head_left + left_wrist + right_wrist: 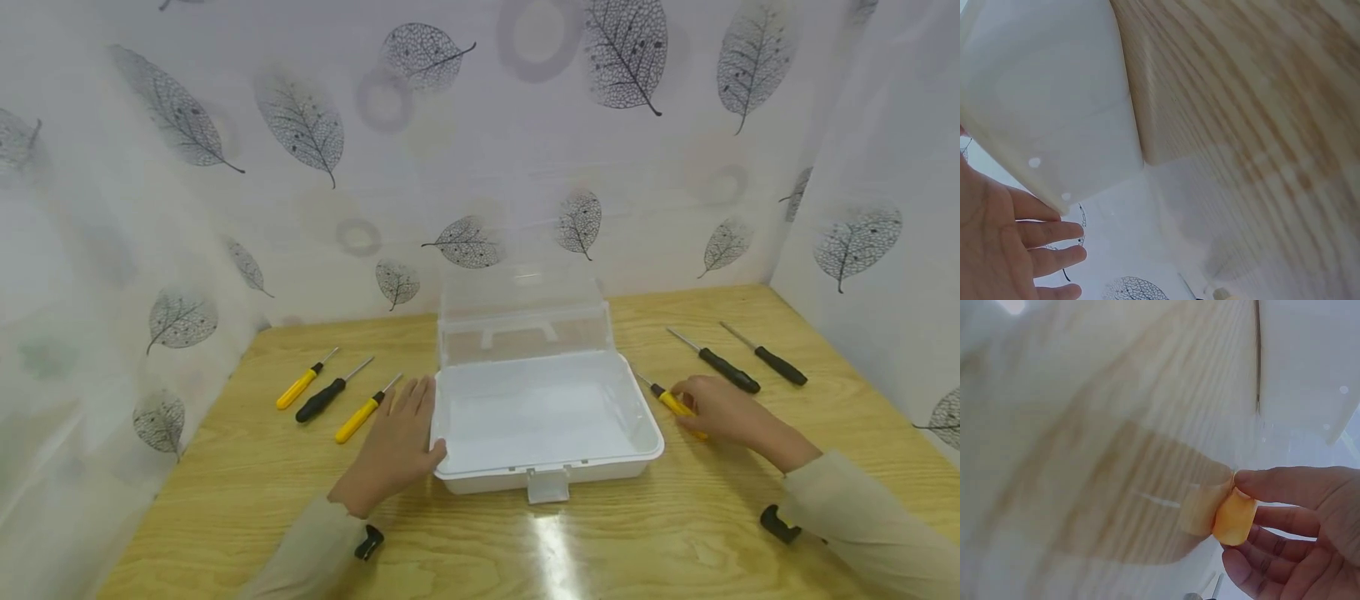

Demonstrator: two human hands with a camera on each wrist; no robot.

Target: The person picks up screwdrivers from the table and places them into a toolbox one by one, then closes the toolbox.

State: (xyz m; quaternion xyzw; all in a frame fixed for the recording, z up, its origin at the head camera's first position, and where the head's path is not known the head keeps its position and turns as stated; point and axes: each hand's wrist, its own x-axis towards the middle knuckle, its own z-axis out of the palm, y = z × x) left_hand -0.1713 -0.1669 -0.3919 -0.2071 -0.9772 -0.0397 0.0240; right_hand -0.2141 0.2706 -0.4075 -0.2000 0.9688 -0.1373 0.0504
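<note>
Head view: a yellow screwdriver (672, 402) is just right of the white box (536, 417), its handle pinched between the thumb and fingers of the right hand (723, 412). The left hand (399, 443), fingers straight and gripping nothing, rests against the box's left side. The clear lid (525, 335) stands raised at the back. On the wooden table (480, 550), two black screwdrivers (729, 370) lie beyond the right hand; two other yellow screwdrivers (358, 422) flank a black-handled one (321, 405) left of the box.
</note>
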